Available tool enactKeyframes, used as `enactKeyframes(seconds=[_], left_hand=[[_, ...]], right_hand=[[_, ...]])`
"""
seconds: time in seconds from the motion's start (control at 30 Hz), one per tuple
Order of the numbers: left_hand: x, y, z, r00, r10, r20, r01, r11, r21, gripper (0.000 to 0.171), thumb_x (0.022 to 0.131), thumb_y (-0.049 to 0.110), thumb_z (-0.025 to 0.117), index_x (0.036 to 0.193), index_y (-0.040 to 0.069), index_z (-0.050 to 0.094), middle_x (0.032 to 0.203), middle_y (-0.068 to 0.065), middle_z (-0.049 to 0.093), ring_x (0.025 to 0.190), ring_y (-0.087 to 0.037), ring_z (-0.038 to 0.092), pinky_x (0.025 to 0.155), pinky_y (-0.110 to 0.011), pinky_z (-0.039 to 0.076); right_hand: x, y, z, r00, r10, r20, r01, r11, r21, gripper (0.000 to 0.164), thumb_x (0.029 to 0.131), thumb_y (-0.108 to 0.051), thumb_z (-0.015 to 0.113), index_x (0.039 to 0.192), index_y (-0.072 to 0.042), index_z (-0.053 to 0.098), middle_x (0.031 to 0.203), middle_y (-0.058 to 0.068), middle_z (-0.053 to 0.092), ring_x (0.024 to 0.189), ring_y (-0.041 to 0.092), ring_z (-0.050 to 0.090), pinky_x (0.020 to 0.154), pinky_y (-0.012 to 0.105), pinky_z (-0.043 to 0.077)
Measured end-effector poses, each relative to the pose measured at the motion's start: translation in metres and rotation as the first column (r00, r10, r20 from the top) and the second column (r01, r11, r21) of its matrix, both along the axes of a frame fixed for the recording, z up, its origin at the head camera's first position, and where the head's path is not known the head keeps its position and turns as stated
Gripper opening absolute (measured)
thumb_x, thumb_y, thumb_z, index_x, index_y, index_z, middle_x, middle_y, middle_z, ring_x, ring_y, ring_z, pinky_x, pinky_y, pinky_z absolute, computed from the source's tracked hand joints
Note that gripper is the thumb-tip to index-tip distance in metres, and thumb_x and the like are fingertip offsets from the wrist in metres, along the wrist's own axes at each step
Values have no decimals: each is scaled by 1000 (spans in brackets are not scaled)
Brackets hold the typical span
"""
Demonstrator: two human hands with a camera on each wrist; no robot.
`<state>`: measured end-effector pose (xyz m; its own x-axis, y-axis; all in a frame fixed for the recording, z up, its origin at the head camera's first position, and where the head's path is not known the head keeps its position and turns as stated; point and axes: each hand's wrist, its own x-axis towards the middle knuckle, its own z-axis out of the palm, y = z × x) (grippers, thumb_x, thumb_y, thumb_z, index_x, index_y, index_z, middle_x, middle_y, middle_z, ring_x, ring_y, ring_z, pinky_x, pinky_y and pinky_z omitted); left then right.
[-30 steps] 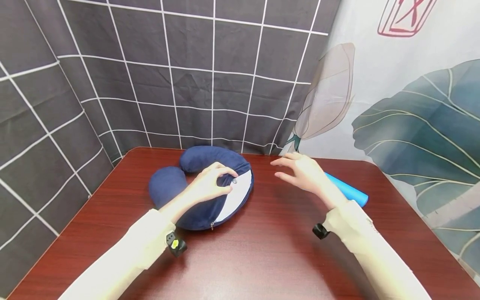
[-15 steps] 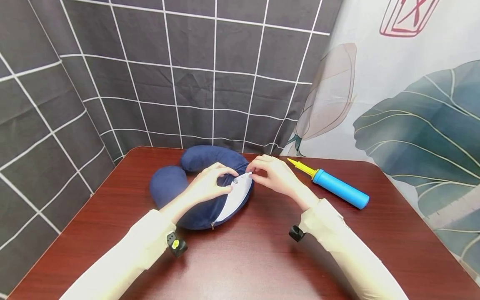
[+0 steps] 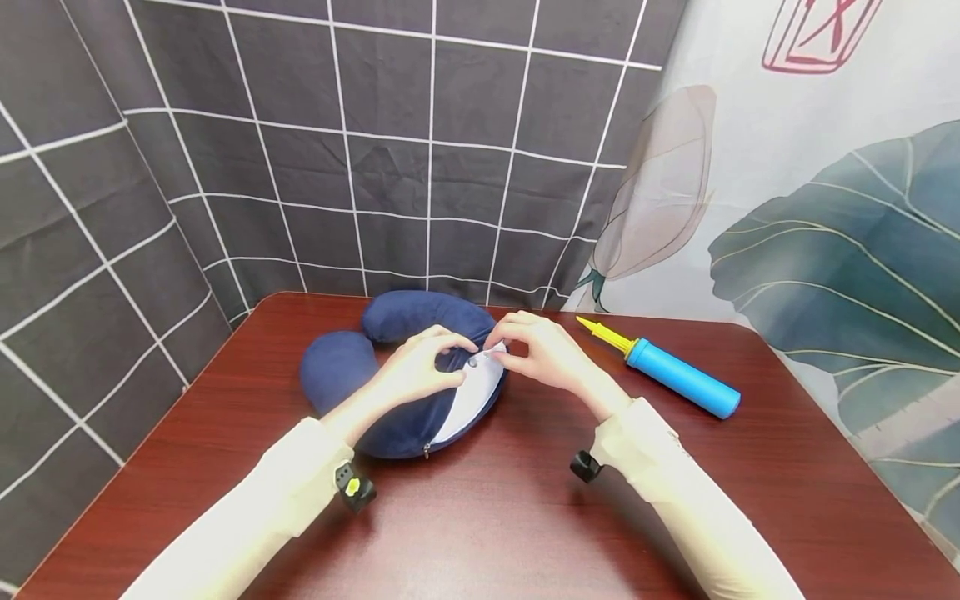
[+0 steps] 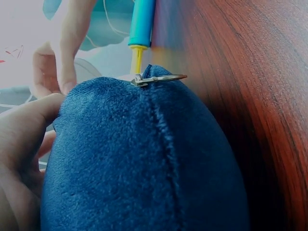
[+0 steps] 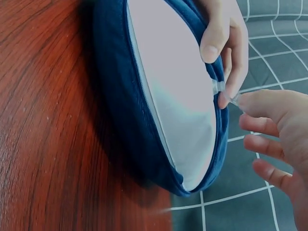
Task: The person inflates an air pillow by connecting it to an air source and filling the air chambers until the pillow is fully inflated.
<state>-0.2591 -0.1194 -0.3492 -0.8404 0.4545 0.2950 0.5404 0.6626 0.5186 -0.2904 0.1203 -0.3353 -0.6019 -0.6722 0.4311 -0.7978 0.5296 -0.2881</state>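
A navy U-shaped neck pillow (image 3: 337, 371) lies on the table, its plush cover unzipped along the outer curve. Through that gap shows a white inner bladder (image 5: 175, 91) with a clear valve (image 5: 218, 86) at its upper edge. My left hand (image 3: 420, 362) holds the pillow there, thumb on the near side of the cover's edge and fingers behind the valve. Thumb and finger of my right hand (image 5: 284, 125) pinch the small clear valve cap (image 5: 235, 99), while its other fingers stay loosely bent. A metal zipper pull (image 4: 159, 78) sits at the end of the opening.
To the right on the reddish-brown table (image 3: 510, 517) lies a blue hand pump (image 3: 682, 377) with a yellow nozzle pointing back left. A dark grid-patterned cloth (image 3: 390, 183) hangs behind the table, and a white leaf-printed one (image 3: 825, 250) at the right.
My right hand has moved left from beside the pump to the valve and now pinches its cap, bringing the whole pump into sight. The left hand and the pillow stay in place.
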Motion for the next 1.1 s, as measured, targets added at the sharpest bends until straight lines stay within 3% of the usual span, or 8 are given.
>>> enactKeyframes(seconds=[0.33,0.5,0.67,0.87,1.1], left_hand=[[-1,0,-2,1000,-11,-5,11,1000,10,37,82,22,76,118,19,70,116,-8,65,109,-24,62,95,-43,51],[-1,-1,-2,1000,-22,-9,22,1000,12,38,82,21,76,119,18,70,116,-9,65,108,-25,62,95,-43,51],[-2,0,-1,1000,-22,-6,22,1000,9,40,82,21,76,121,17,69,116,-10,65,107,-26,64,95,-43,52],[-1,-1,-2,999,-28,-17,28,999,15,41,80,20,76,120,15,69,115,-11,66,106,-26,64,94,-43,52],[-1,-1,-2,999,-25,-21,25,1000,15,41,79,20,76,120,16,70,114,-10,66,106,-26,64,94,-43,52]], right_hand=[[-4,0,-2,999,35,-15,-35,999,-22,13,87,-12,75,98,-19,74,99,-3,69,99,14,61,85,32,56],[-4,-6,1,999,48,13,-47,998,-33,10,87,-13,75,95,-18,75,96,-2,69,94,19,63,79,28,54],[-5,-13,3,997,35,74,-34,999,-9,7,86,-16,76,93,-19,76,92,-2,68,82,23,61,70,26,51],[-7,-17,2,988,56,141,-57,998,6,6,85,-14,78,90,-17,77,89,-1,67,79,18,58,70,36,53],[-12,-17,5,963,15,269,-15,1000,-2,9,81,-18,81,89,-14,78,84,0,69,70,10,53,64,22,45]])
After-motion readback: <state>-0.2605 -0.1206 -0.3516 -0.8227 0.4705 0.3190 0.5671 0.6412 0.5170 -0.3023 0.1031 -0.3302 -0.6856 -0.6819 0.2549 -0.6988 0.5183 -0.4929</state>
